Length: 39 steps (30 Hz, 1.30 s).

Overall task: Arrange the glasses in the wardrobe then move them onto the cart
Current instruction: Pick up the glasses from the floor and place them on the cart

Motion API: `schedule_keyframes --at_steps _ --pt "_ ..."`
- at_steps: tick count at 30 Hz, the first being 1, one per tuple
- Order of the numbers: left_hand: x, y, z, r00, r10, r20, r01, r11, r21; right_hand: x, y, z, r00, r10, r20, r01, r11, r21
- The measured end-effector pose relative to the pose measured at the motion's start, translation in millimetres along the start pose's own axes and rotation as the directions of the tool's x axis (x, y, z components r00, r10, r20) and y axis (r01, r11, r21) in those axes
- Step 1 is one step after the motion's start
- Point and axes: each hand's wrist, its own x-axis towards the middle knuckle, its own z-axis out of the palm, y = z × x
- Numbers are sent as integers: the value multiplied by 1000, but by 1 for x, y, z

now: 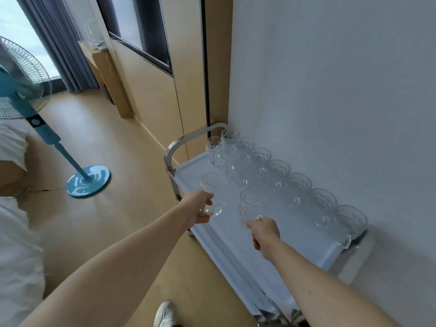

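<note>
Head view: left hand (pixel 200 206) is gripping a clear handled glass (pixel 213 193) over the cart (pixel 295 234) top's left edge. Right hand (pixel 264 231) is pinching a second glass (pixel 251 206) by its handle above the top's middle. More glasses (pixel 278 175) are standing in rows along the wall-side edge. No readable writing anywhere. Teal fan (pixel 59 147) is standing on the floor.

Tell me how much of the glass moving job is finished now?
Mostly done, it seems: many clear handled glass mugs already stand along the wall side of the white-covered metal cart. In hand: left hand and right hand each hold one more mug above it. Left: setting both down; wardrobe unseen.
</note>
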Motion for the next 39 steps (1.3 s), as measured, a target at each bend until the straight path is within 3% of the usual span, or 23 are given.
schedule_keyframes --at_steps 11,24,32,36,39 --pt "108 28 10 972 -113 206 65 972 227 46 -6 43 969 134 -207 -97 979 179" --pt "177 9 5 856 -232 463 92 948 304 53 18 93 866 289 -409 -161 934 319" --pt "182 1 1 810 -230 540 -34 900 434 51 26 110 856 327 -401 -163 906 391" --pt "183 4 5 822 -212 528 -96 863 496 51 23 110 848 365 -384 -188 885 426" --pt "183 7 7 839 -192 509 -134 833 536 49 23 108 830 368 -419 -242 915 324"
